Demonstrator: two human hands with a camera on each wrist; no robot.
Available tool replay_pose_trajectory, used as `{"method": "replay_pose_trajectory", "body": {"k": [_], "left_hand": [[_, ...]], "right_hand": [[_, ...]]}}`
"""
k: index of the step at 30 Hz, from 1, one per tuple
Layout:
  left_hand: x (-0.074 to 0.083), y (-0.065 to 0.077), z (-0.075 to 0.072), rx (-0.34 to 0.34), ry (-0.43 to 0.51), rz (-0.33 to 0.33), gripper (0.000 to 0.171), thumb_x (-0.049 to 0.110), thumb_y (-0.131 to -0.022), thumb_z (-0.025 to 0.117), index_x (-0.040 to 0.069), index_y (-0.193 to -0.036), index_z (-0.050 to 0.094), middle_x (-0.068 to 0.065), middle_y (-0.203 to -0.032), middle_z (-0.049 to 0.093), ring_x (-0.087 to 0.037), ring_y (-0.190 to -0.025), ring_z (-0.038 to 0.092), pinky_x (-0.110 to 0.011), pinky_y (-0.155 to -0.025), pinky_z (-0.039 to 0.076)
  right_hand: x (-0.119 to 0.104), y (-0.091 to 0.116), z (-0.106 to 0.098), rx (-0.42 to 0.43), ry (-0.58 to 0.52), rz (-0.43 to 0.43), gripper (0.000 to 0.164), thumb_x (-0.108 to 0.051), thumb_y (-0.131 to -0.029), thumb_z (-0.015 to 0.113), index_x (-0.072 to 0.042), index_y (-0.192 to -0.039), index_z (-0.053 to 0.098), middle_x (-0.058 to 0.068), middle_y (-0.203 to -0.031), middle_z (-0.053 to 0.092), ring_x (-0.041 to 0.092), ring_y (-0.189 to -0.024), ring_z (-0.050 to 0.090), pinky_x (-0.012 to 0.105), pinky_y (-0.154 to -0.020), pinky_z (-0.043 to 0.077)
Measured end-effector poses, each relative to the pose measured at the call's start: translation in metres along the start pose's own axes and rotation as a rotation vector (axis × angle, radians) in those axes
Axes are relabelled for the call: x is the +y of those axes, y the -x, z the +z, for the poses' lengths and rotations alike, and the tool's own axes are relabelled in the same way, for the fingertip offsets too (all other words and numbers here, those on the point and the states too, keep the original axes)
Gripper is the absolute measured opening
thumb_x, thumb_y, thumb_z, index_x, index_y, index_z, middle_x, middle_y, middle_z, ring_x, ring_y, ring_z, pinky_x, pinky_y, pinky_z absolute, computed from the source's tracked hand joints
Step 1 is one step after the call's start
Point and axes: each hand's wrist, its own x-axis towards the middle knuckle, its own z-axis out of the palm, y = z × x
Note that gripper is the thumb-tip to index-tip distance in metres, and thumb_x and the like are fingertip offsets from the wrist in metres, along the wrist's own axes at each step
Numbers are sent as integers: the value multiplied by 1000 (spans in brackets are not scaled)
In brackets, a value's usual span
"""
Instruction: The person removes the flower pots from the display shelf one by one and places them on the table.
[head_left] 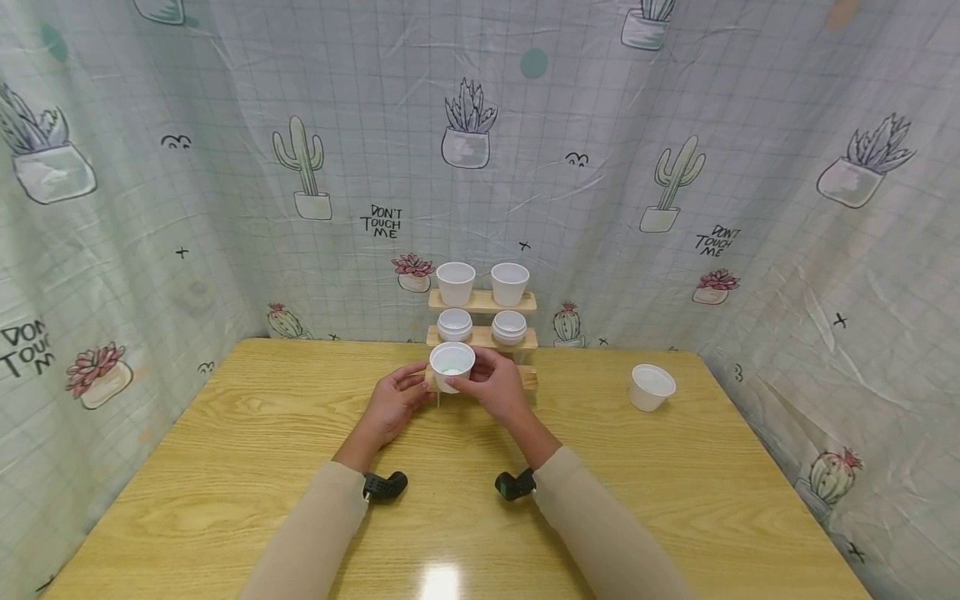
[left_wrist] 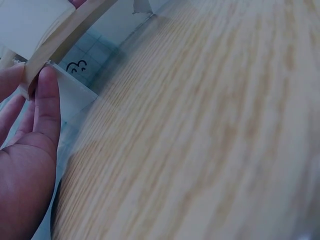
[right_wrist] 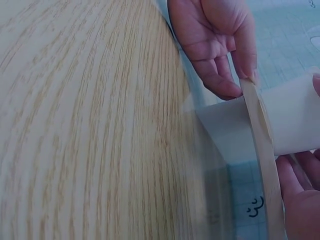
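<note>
A small tiered rack with wooden shelf boards (head_left: 530, 378) stands at the back of the table. My left hand (head_left: 395, 400) pinches the left end of its lowest board (left_wrist: 60, 42) between thumb and fingers, as the left wrist view shows. Over that board's left part is a white cup (head_left: 452, 360), gripped by my right hand (head_left: 501, 388) with thumb in front and fingers round its right side. In the right wrist view the cup's wall (right_wrist: 292, 117) meets the board; I cannot tell whether its weight rests there.
Two white cups (head_left: 456, 285) (head_left: 510, 285) stand on the top shelf, and two shorter white tubs (head_left: 454, 327) (head_left: 509, 328) on the middle one. Another white cup (head_left: 652, 388) is on the table at right. A cactus-print curtain (head_left: 360, 150) hangs behind the wooden table (head_left: 285, 417).
</note>
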Motion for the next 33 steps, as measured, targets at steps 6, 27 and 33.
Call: {"method": "replay_pose_trajectory", "body": {"k": [6,27,33], "left_hand": [[0,-1,0,0,0,-2,51,-4,-102,57,-6,-150,41,0,-109,65,-9,-95,68,-29,-94,62],[0,0,0,2,5,-6,52,-5,-101,57,-6,-151,41,1,-107,66,-9,-94,69,-28,-92,62],[1,1,1,3,3,-10,53,-4,-102,57,-7,-151,40,2,-105,66,-9,-92,69,-27,-91,63]], "right_hand": [[-1,2,-1,10,-22,24,64,-21,-80,90,-8,-137,63,15,-129,69,29,-119,68,40,-101,60],[4,31,-36,98,-77,-21,61,-15,-80,90,-3,-134,64,18,-133,67,41,-126,62,40,-105,57],[12,46,-57,150,-86,-18,59,-19,-81,89,-3,-132,65,22,-133,66,40,-125,63,32,-104,57]]}}
